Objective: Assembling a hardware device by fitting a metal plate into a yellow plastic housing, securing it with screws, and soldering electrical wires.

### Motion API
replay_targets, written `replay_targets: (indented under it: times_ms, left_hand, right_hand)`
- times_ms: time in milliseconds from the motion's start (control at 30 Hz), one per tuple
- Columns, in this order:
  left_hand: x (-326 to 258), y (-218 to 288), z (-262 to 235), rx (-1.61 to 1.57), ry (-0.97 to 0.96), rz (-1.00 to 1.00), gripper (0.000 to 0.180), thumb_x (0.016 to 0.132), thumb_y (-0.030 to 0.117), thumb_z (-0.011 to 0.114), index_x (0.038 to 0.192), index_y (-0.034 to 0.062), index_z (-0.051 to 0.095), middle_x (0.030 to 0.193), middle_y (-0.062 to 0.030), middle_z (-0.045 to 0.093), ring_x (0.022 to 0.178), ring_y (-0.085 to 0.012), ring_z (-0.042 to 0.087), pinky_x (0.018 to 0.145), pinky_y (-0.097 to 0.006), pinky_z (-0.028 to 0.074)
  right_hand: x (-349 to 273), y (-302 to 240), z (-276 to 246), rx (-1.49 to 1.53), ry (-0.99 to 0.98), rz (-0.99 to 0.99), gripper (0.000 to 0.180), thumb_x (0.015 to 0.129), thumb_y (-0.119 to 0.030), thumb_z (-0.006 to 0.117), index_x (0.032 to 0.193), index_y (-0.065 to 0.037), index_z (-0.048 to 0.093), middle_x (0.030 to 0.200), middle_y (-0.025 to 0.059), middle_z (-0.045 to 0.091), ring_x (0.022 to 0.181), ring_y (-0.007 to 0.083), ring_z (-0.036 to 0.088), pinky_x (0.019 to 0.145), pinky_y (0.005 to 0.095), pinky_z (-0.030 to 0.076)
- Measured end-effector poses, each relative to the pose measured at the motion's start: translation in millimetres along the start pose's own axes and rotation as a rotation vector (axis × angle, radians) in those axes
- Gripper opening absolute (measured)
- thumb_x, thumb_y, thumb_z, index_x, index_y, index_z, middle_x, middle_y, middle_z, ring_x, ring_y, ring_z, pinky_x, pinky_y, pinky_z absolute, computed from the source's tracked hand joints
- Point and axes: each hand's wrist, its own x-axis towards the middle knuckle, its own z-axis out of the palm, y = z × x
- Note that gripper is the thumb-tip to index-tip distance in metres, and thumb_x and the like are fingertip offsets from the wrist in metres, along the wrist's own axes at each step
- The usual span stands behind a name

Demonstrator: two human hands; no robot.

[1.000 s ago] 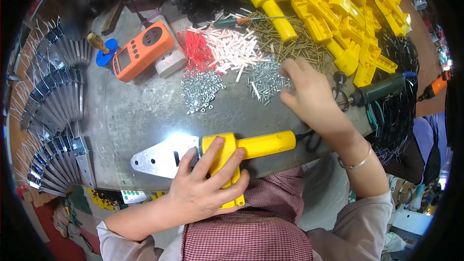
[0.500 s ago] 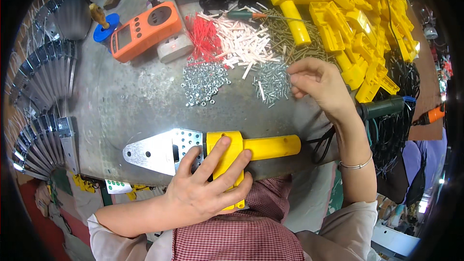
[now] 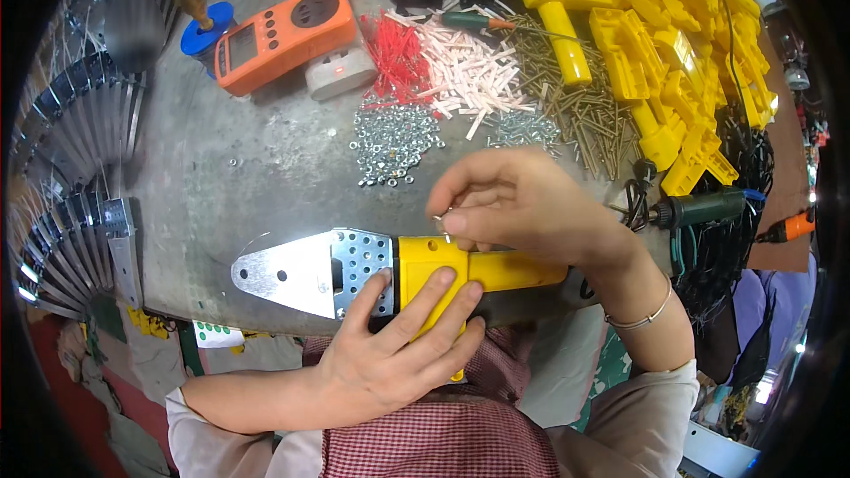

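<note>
Head view, looking down on a grey metal worktop (image 3: 248, 186). Near its front edge, a yellow plastic tool body with a flat silver metal blade and perforated plate (image 3: 354, 267), lying flat, blade pointing to the person's left. Left hand (image 3: 398, 345) pressed palm-down over the yellow housing, fingers spread across its top and onto the perforated plate, grip clamped on the tool to steady it. Right hand (image 3: 518, 204) hovering just above the yellow housing, thumb and forefinger pinched together on a tiny silver fastener (image 3: 440, 219), too small to tell whether a screw or a nut; thin silver bracelet (image 3: 642, 314) on that wrist.

Farther back on the worktop: a scattered pile of small silver nuts (image 3: 394, 137), a bunch of red plastic plugs (image 3: 394, 44), a heap of white plastic plugs (image 3: 469, 71), a spread of brass-coloured screws (image 3: 575, 106). Behind those, an orange handheld meter with a dark display (image 3: 283, 35) beside a white adapter block (image 3: 341, 75). At the right, a big stack of yellow plastic housings (image 3: 673, 44) and a dark green power screwdriver (image 3: 704, 208) with black cable. Along the left edge, fanned rows of silver metal blades (image 3: 75, 248).
</note>
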Motion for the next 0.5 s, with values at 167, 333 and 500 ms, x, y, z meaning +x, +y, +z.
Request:
replay_targets:
  times_ms: [167, 333, 500]
  left_hand:
    - [1, 3, -2, -0.021, -0.017, -0.010, 0.031, 0.080, 0.026, 0.060, 0.111, 0.0214, 0.065, 0.135, -0.0032, 0.054, 0.129, -0.0232, 0.047, 0.099, -0.052, 0.036]
    - [-1, 3, -1, -0.041, -0.014, -0.027, 0.031, 0.081, 0.025, 0.060, 0.111, 0.0205, 0.064, 0.135, -0.0033, 0.054, 0.130, -0.0233, 0.047, 0.099, -0.053, 0.036]
    - [0, 3, -1, -0.031, -0.014, -0.030, 0.029, 0.082, 0.024, 0.060, 0.110, 0.0207, 0.064, 0.135, -0.0036, 0.054, 0.129, -0.0234, 0.047, 0.099, -0.053, 0.036]
  right_hand:
    - [9, 16, 4, -0.257, -0.050, -0.239, 0.015, 0.084, -0.004, 0.066, 0.098, 0.002, 0.065, 0.083, 0.0036, 0.065, 0.074, 0.0080, 0.060, 0.065, 0.0240, 0.050]
    - [3, -4, 10, -0.545, -0.016, -0.152, 0.013, 0.081, -0.007, 0.066, 0.092, 0.000, 0.066, 0.075, 0.0078, 0.064, 0.070, 0.0126, 0.060, 0.064, 0.0270, 0.048]
    - [12, -5, 5, -0.767, -0.092, -0.377, 0.014, 0.078, -0.007, 0.063, 0.089, 0.000, 0.065, 0.075, 0.0122, 0.064, 0.068, 0.0218, 0.061, 0.064, 0.0319, 0.048]
